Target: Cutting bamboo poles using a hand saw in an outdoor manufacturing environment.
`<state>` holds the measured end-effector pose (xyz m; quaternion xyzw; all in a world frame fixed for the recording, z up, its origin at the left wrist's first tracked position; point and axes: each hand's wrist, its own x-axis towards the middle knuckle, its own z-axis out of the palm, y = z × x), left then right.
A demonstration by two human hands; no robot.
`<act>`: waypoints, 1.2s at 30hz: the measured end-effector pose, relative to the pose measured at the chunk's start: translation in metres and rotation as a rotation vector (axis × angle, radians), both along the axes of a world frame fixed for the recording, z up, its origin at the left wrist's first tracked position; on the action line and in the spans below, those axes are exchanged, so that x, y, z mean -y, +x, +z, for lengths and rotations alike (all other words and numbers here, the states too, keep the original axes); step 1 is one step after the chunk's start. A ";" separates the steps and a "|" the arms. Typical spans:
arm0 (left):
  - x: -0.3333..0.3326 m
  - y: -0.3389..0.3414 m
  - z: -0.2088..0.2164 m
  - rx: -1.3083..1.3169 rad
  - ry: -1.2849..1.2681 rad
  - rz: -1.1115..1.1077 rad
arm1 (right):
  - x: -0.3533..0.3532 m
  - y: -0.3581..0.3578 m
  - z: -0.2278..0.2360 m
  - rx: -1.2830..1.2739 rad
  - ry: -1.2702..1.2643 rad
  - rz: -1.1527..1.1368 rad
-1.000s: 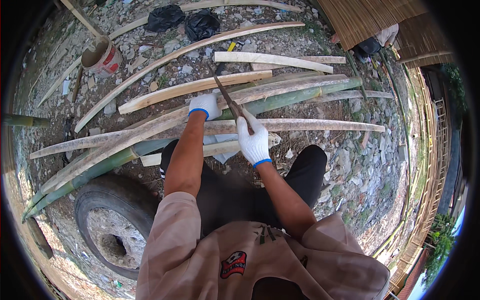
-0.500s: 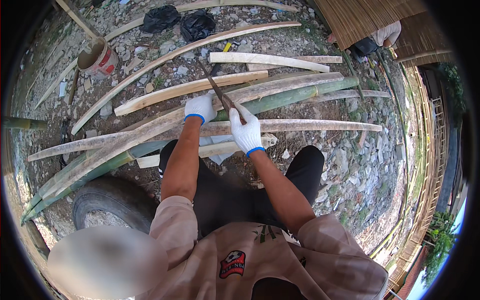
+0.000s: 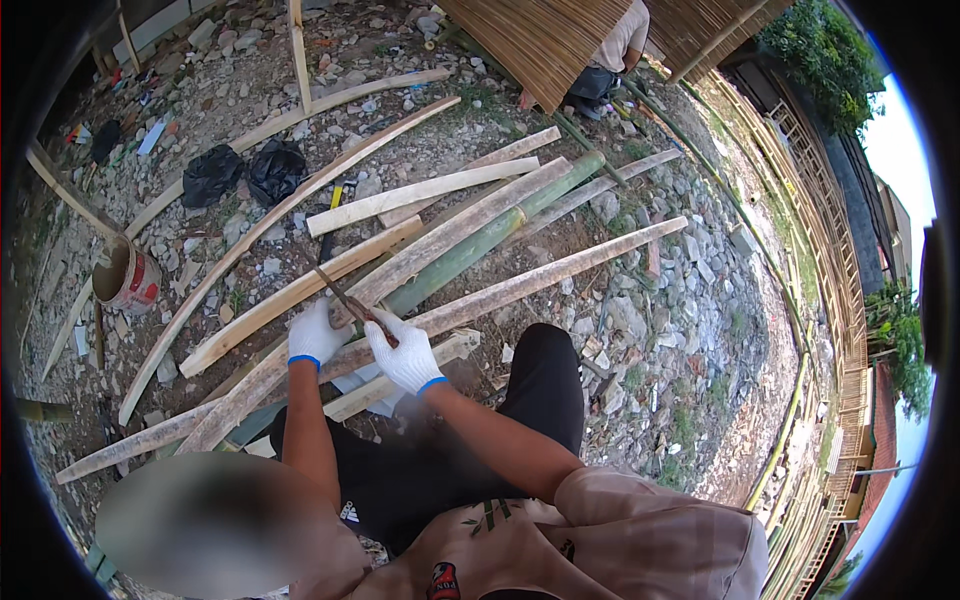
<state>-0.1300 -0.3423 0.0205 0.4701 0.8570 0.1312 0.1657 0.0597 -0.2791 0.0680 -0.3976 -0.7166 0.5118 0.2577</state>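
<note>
My right hand [image 3: 403, 355], in a white knit glove with a blue cuff, is closed round the handle of a long dark-bladed machete [image 3: 338, 290]. Its blade points up and left, across the edge of a weathered plank [image 3: 465, 230]. Beside it my left hand [image 3: 318, 335], gloved the same way, grips the plank near the blade; some of its fingers are hidden. The plank lies along a thick green bamboo pole [image 3: 455, 250]. A grey-brown strip [image 3: 560, 272] passes under both hands, and a short pale board [image 3: 400, 378] lies close to my knees.
Several pale wood strips [image 3: 430, 190] lie on the stony ground beyond my hands. A yellow-and-black-handled tool [image 3: 335, 198], black plastic bags [image 3: 272, 172] and a dirty bucket [image 3: 130, 280] are to the far left. Another person [image 3: 612, 55] crouches by a woven bamboo panel [image 3: 530, 40] at the back.
The view has swung to the right, so my hands and the strips appear lower and further left. Both hands keep their hold on the machete and the plank.
</note>
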 end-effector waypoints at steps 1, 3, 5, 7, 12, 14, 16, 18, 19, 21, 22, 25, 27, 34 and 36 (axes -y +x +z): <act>-0.001 -0.001 0.004 0.074 0.024 0.009 | -0.004 -0.001 0.003 0.024 0.000 0.006; -0.002 -0.005 0.007 0.144 0.045 0.016 | -0.008 -0.002 0.002 -0.001 0.014 0.014; -0.004 -0.013 0.008 0.268 0.022 0.034 | -0.011 -0.003 0.000 -0.026 0.026 0.029; -0.009 -0.023 0.002 0.283 0.009 0.046 | -0.013 -0.005 -0.003 -0.143 0.128 0.038; -0.032 -0.013 -0.012 0.029 -0.156 0.245 | -0.005 0.007 0.002 -0.072 -0.195 0.109; -0.034 -0.007 -0.002 0.025 -0.146 0.249 | -0.004 0.013 0.001 -0.043 -0.167 0.109; -0.031 -0.002 -0.002 -0.025 -0.090 0.208 | 0.003 0.028 0.008 -0.024 -0.119 0.097; -0.021 -0.004 -0.010 -0.057 -0.068 0.198 | 0.023 0.049 0.022 0.005 -0.002 0.101; -0.020 -0.004 -0.014 -0.076 -0.043 0.174 | 0.035 0.067 0.030 -0.040 0.021 0.075; -0.018 0.000 -0.011 -0.087 -0.037 0.190 | 0.054 0.096 0.047 -0.034 -0.100 0.064; -0.014 0.002 -0.010 -0.084 -0.053 0.185 | 0.053 0.100 0.045 -0.034 -0.112 0.072; -0.013 0.010 -0.016 -0.137 -0.008 0.189 | 0.050 0.088 0.030 0.001 -0.020 0.015; -0.017 0.014 -0.021 -0.194 0.037 0.206 | 0.029 0.034 0.003 -0.050 0.029 -0.031; -0.021 0.003 -0.017 -0.220 0.014 0.257 | 0.025 0.058 0.016 -0.006 -0.015 0.050; -0.025 0.007 -0.012 -0.169 -0.029 0.273 | 0.042 0.096 0.037 0.041 -0.100 0.048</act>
